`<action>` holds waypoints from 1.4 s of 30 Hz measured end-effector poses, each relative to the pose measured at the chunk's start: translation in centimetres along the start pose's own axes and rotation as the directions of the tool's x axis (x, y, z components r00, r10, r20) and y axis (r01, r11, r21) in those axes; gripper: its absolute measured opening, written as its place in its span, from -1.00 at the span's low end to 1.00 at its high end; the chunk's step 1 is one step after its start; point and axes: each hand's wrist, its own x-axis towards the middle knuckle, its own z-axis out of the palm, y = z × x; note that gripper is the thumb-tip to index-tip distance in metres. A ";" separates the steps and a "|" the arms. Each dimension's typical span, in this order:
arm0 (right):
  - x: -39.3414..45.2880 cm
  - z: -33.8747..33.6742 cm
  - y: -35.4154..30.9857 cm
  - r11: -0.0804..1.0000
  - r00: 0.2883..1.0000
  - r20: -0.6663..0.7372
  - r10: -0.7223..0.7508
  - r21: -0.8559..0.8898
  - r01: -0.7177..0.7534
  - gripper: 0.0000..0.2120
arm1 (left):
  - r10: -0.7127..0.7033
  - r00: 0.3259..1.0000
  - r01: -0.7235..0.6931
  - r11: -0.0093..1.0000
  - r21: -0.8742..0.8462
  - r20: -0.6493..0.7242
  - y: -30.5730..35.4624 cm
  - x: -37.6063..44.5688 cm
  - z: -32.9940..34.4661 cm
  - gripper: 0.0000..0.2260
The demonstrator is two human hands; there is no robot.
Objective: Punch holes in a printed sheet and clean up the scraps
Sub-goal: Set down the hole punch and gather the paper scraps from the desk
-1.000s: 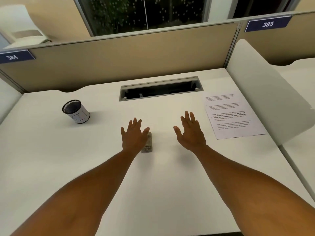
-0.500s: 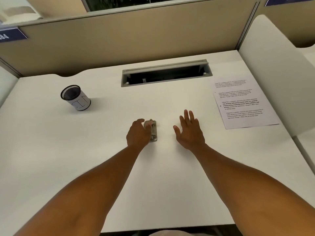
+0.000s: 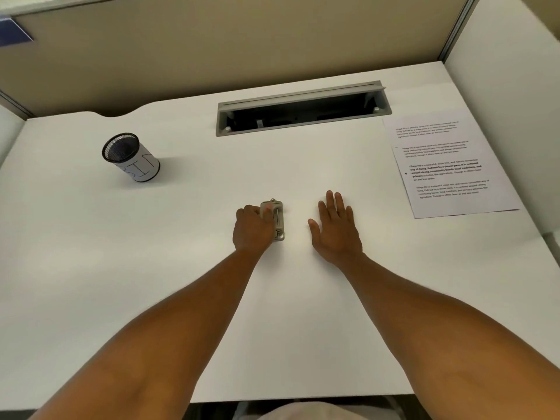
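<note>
A small metal hole punch (image 3: 277, 220) lies in the middle of the white desk (image 3: 181, 268). My left hand (image 3: 253, 228) grips its left side with curled fingers, the thumb on top. My right hand (image 3: 335, 228) lies flat on the desk with straight fingers, a short way right of the punch and not touching it. The printed sheet (image 3: 445, 165), white with several blocks of text, lies flat at the desk's right side, well clear of both hands.
A black mesh cup (image 3: 130, 157) wrapped in white paper lettered "BIN" stands at the back left. A grey cable slot (image 3: 303, 109) is open at the back centre. A beige partition (image 3: 212, 40) rises behind, a white divider (image 3: 509, 101) on the right.
My left hand has curled from open fingers onto the hole punch. The view has tilted down toward the desk. My right hand stays flat in about the same place.
</note>
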 end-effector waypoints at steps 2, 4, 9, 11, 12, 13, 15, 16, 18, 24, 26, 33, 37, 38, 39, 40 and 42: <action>-0.1 0.3 0.1 1.000 1.000 0.007 -0.002 -0.021 0.002 -0.44 | -0.019 1.000 0.019 1.000 -0.011 -0.003 -0.1 0.1 0.1 -0.58; -0.2 0.7 0.1 0.999 1.000 0.006 -0.007 -0.043 0.008 -0.43 | -0.018 1.000 0.018 1.000 -0.009 -0.002 0.0 0.1 0.1 -0.61; -0.4 1.0 0.0 0.996 1.000 0.011 -0.003 -0.085 0.004 -0.38 | -0.010 1.000 0.010 1.000 0.007 0.025 -0.4 0.6 0.3 -0.64; -0.4 1.0 -0.1 0.995 1.000 0.014 0.005 -0.099 -0.004 -0.42 | -0.003 1.000 0.002 1.000 0.028 0.028 -0.6 0.8 0.3 -0.64; -0.4 1.0 -0.2 0.995 1.000 0.016 0.010 -0.102 -0.008 -0.43 | -0.003 1.000 0.002 0.999 0.035 0.027 -0.7 0.9 0.3 -0.64; -0.4 1.0 -0.3 0.995 1.000 0.016 0.013 -0.103 -0.011 -0.44 | -0.007 1.000 0.006 0.999 0.041 0.025 -0.8 1.0 0.3 -0.64; -0.4 1.1 -0.5 0.994 1.000 0.012 0.017 -0.106 -0.015 -0.44 | -0.011 1.000 0.010 0.999 0.052 0.019 -1.0 1.1 0.1 -0.65; -0.4 1.1 -0.6 0.994 1.000 0.008 0.018 -0.110 -0.017 -0.44 | -0.011 1.000 0.010 0.999 0.053 0.014 -1.2 1.2 0.1 -0.65; -0.4 1.2 -0.8 0.993 1.000 -0.002 0.022 -0.116 -0.022 -0.42 | -0.017 1.000 0.017 0.999 0.044 0.003 -1.3 1.2 -0.1 -0.66; -0.1 1.2 -1.5 0.992 1.000 0.018 0.020 -0.127 -0.018 -0.44 | -0.035 0.999 0.036 0.999 0.023 -0.040 -1.8 1.9 -1.2 -0.63; 0.0 1.3 -1.8 0.992 1.000 0.026 0.015 -0.128 -0.012 -0.45 | -0.026 0.997 0.028 0.999 0.033 -0.067 -2.3 2.3 -1.6 -0.59; 0.4 1.7 -3.0 0.991 1.000 0.030 -0.005 -0.132 0.009 -0.45 | -0.040 0.983 0.052 0.997 0.065 -0.179 -3.7 3.9 -4.0 -0.58; 0.7 1.9 -3.5 0.988 0.999 0.044 0.000 -0.156 0.007 -0.45 | -0.058 0.975 0.079 0.993 0.093 -0.215 -5.1 4.9 -5.7 -0.58; 0.8 1.9 -3.6 0.987 0.999 0.047 0.002 -0.160 0.006 -0.45 | -0.062 0.974 0.087 0.991 0.105 -0.220 -5.5 5.2 -6.2 -0.58; 0.8 2.0 -3.6 0.986 0.999 0.049 0.004 -0.165 0.004 -0.45 | -0.064 0.972 0.092 0.989 0.118 -0.226 -5.9 5.6 -6.7 -0.59; 0.8 2.0 -3.6 0.985 0.999 0.049 0.004 -0.170 0.005 -0.44 | -0.066 0.970 0.099 0.987 0.129 -0.235 -6.3 5.9 -7.3 -0.59; 0.9 2.1 -3.5 0.984 0.999 0.045 0.006 -0.175 0.002 -0.44 | -0.080 0.963 0.123 0.981 0.153 -0.257 -7.3 6.4 -8.6 -0.59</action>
